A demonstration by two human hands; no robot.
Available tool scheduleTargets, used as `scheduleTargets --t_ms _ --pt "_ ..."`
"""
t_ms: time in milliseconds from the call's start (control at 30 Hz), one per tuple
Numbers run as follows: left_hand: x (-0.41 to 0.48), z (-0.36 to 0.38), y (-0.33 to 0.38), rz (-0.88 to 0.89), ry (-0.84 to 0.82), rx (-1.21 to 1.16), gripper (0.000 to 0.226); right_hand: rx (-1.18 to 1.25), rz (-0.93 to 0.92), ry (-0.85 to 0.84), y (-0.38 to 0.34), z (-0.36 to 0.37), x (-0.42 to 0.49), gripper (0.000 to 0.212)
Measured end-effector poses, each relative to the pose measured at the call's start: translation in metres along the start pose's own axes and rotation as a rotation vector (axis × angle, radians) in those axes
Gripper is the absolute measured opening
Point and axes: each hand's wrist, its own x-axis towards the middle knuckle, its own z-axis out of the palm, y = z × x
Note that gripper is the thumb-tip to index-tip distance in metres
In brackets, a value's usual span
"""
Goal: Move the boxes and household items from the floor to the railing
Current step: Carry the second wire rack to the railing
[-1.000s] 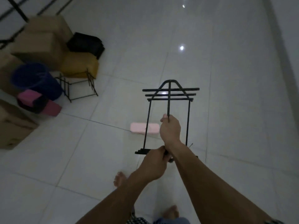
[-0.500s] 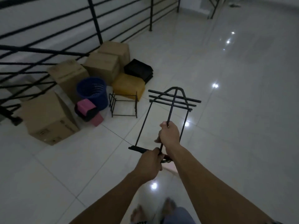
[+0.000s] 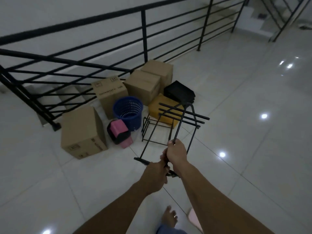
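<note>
Both hands curl around the black wire rack (image 3: 180, 124), held off the floor: left hand (image 3: 156, 174) on its bottom bar, right hand (image 3: 176, 153) on the centre rod. Its jutting top bars could snag the floor stand (image 3: 144, 130) or tip the blue basket (image 3: 128, 112) short of the railing (image 3: 143, 39).

Black rack (image 3: 181, 122) and railing (image 3: 143, 29), brown boxes (image 3: 82, 132), perforated blue basket (image 3: 128, 112), pink-and-black bin (image 3: 119, 132), yellow box (image 3: 162, 108).

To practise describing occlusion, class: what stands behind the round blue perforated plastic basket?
A brown cardboard box stands behind the blue basket, with the black metal railing beyond it. The basket's rim covers the box's lower right part, so whether they touch is hidden.
</note>
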Motion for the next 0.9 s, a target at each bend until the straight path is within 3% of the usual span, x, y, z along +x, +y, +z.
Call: scheduleTargets --t_ms 267,400,533,767,900 --pt "0.126 -0.03 0.02 -0.046 -0.014 -0.004 0.025 -0.037 -0.007 0.006 -0.07 -0.015 0.108 0.016" --pt "0.198 -0.036 0.033 0.007 -0.035 0.064 0.019 -0.055 0.005 0.027 -0.096 -0.032 0.17 0.012" --pt "0.279 -0.035 0.048 0.03 -0.086 -0.019 0.021 -0.066 0.032 0.079 -0.119 -0.055 0.24 0.012" --pt "0.422 0.001 0.066 -0.031 -0.276 -0.101 0.021 -0.168 0.115 0.128 -0.119 -0.107 0.368 0.012" --pt "0.485 0.036 0.069 -0.129 -0.283 -0.192 0.025 -0.183 0.181 0.13 -0.097 -0.137 0.444 0.014"
